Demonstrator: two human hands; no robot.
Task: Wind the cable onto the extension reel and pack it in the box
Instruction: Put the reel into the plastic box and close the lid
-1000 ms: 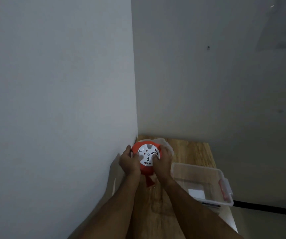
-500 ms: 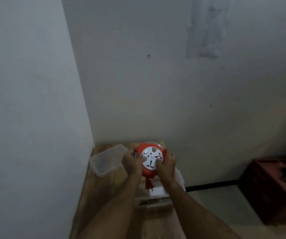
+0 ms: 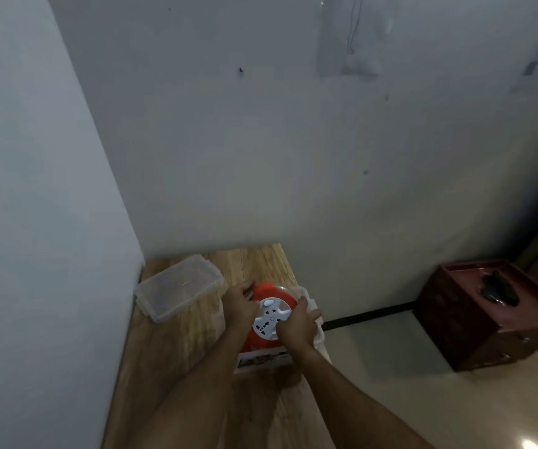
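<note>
Lowered since half a second ago, the orange extension reel (image 3: pixel 269 314) now sits partly inside the clear box (image 3: pixel 310 304) at the wooden table's (image 3: pixel 177 345) right edge. Left hand (image 3: pixel 240 307) and right hand (image 3: pixel 297 325) clasp its sides, hiding the box's interior; the cable can't be made out. Its lid (image 3: pixel 178 286) lies apart to the left.

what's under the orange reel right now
Both hands, left and right, hold the orange reel over the clear box. The box's inside is covered, so its contents cannot be seen.
</note>
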